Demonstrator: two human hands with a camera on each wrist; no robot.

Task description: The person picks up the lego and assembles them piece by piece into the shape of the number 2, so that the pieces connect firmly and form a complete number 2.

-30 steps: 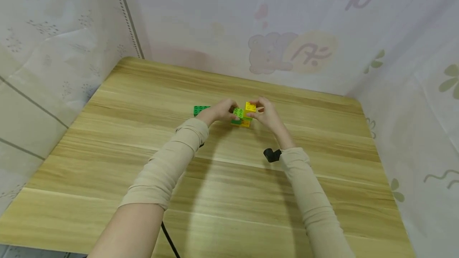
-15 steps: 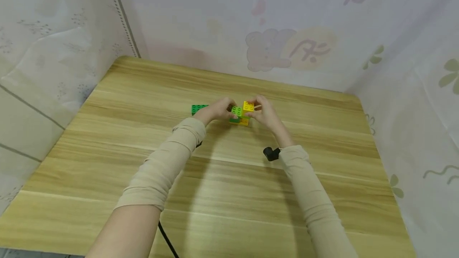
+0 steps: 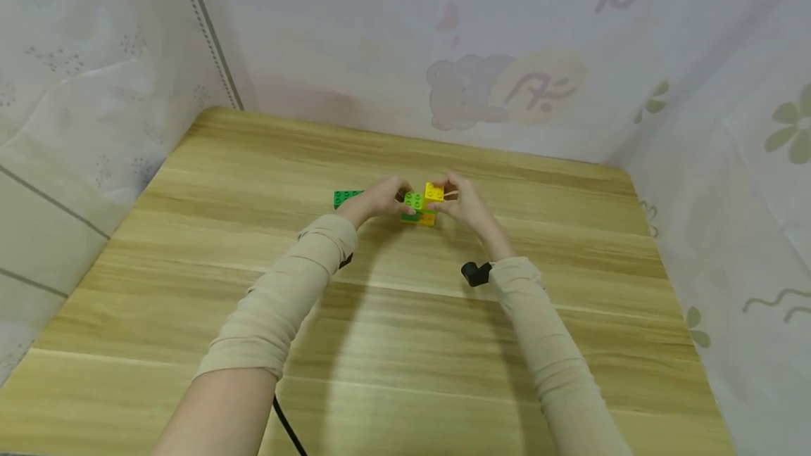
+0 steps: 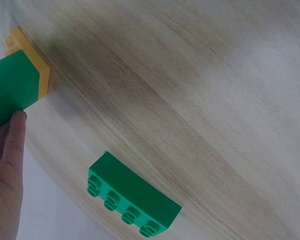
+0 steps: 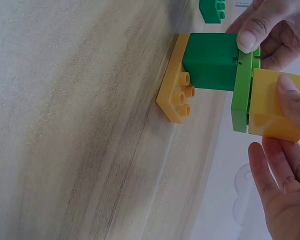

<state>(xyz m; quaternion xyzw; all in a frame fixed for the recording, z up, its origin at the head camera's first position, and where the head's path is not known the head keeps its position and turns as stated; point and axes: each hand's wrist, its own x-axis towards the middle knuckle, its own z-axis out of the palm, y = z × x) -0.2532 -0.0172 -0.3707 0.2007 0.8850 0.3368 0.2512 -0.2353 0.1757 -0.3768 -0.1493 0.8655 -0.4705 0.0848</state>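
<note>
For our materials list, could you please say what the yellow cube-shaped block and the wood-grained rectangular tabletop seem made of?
Yellow cube-shaped block: probably hard plastic, smooth, slightly glossy; moulded studs suggest it. Wood-grained rectangular tabletop: wood or printed laminate, apparently satin; grain and soft reflection show.

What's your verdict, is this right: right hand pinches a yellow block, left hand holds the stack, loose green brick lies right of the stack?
No, the head view shows the loose green brick left of the stack. The right hand pinches the yellow block and the left hand holds the stack.
</note>
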